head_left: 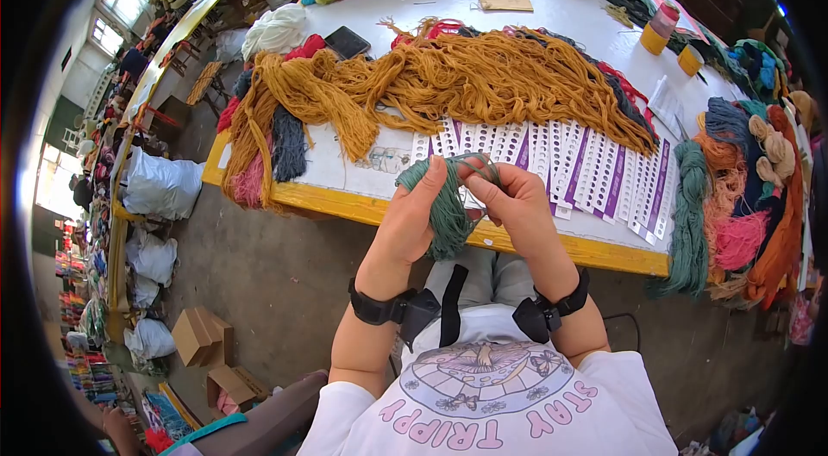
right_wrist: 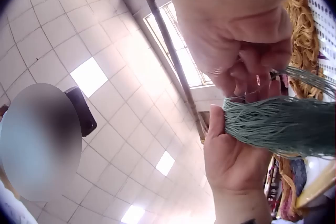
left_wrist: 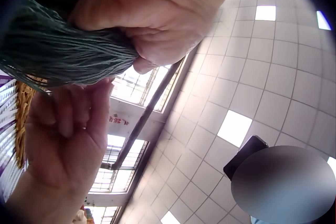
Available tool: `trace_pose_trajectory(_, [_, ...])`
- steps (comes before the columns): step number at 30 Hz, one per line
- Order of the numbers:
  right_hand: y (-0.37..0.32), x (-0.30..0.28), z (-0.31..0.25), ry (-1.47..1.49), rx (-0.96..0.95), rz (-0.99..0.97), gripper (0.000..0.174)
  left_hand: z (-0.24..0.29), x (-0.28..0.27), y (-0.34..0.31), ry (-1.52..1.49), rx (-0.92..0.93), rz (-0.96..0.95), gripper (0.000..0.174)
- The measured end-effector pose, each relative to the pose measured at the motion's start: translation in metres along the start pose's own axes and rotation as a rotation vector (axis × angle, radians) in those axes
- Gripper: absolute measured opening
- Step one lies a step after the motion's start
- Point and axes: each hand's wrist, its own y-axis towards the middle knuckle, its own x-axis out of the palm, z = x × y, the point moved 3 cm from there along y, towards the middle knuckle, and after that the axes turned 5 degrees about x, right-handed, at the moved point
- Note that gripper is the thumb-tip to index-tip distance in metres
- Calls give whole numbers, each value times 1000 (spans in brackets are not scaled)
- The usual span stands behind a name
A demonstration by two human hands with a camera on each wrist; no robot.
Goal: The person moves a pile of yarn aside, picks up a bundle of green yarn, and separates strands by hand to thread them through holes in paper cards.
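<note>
A skein of dark green yarn [head_left: 449, 219] hangs from my left hand [head_left: 410, 216], which grips its upper end with the thumb laid over the strands. My right hand [head_left: 523, 208] is close beside it, its thumb and fingers pinching a few thin strands at the top of the skein. In the left wrist view the green skein [left_wrist: 68, 50] fans out from under the thumb. The right wrist view shows my left hand [right_wrist: 236, 163] under the skein [right_wrist: 278, 124], with the bent fingers of my right hand [right_wrist: 236, 35] just above.
A long heap of mustard yarn [head_left: 483, 68] covers much of the white table, behind purple-and-white punched cards [head_left: 561, 167]. Another green skein [head_left: 690, 215] and orange, pink and blue yarn hang over the right edge. Cardboard boxes [head_left: 203, 335] stand on the floor at left.
</note>
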Motion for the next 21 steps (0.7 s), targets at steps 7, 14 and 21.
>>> trace_pose_trajectory(7, [2, -3, 7, -33, -84, -12, 18, 2, 4, 0, -15, -22, 0, 51])
trace_pose_trajectory(14, [5, -14, 6, -20, -32, 15, 15, 2, -5, 1, -32, 31, 65, 44])
trace_pose_trajectory(21, [9, -4, 11, -12, -58, -21, 15, 0, 2, 0, -57, 36, 67, 38])
